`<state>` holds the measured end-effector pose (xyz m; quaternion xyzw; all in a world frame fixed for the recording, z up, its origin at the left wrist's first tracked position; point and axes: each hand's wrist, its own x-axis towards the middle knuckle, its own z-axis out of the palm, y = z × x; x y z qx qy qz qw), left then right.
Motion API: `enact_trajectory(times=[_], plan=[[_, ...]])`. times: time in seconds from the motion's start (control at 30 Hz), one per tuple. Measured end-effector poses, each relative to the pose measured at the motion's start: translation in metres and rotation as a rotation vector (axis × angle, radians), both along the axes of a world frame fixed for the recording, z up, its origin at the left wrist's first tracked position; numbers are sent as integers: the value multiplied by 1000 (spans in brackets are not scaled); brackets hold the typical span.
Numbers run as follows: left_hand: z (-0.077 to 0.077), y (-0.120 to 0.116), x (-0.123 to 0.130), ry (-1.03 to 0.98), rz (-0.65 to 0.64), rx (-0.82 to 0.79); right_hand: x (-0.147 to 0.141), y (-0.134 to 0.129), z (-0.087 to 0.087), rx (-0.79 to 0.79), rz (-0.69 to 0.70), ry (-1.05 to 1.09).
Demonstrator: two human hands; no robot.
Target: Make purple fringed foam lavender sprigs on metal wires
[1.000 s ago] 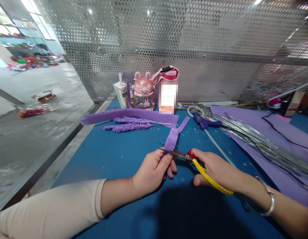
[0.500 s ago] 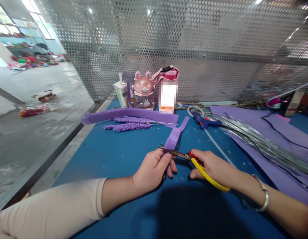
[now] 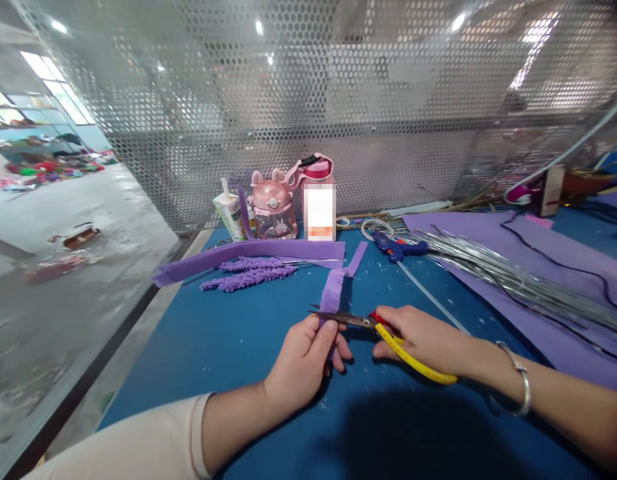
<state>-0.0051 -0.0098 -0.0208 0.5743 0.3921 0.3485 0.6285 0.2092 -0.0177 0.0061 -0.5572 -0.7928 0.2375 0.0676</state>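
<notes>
A purple strip [image 3: 332, 291] with a fringed edge is pinched between the thumb and fingers of my left hand [image 3: 306, 357]. It stretches away from me over the blue table. My right hand [image 3: 428, 340] is closed around scissors [image 3: 356, 320] with red and yellow handles. The blades lie across the strip just beyond my left fingertips, slightly parted at the tips. Beyond the strip are a long folded purple band [image 3: 248, 251] and purple lavender-like sprigs [image 3: 258, 277].
Pink bottles [image 3: 274, 207] and a drink carton [image 3: 229, 217] stand at the back by a perforated metal panel [image 3: 213, 100]. A blue glue gun [image 3: 396, 248], silvery wires [image 3: 488, 267] and purple sheets [image 3: 583, 257] lie to the right on the blue table [image 3: 188, 353].
The view has tilted up and turned slightly right, so the background sits lower and further left. Both hands keep their grips, and the scissors remain across the strip.
</notes>
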Motion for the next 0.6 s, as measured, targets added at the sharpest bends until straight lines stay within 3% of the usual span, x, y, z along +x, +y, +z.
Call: enact_trajectory(times=[0.6], plan=[[3, 2, 1, -61, -29, -80, 10, 4, -4, 47, 13, -34]])
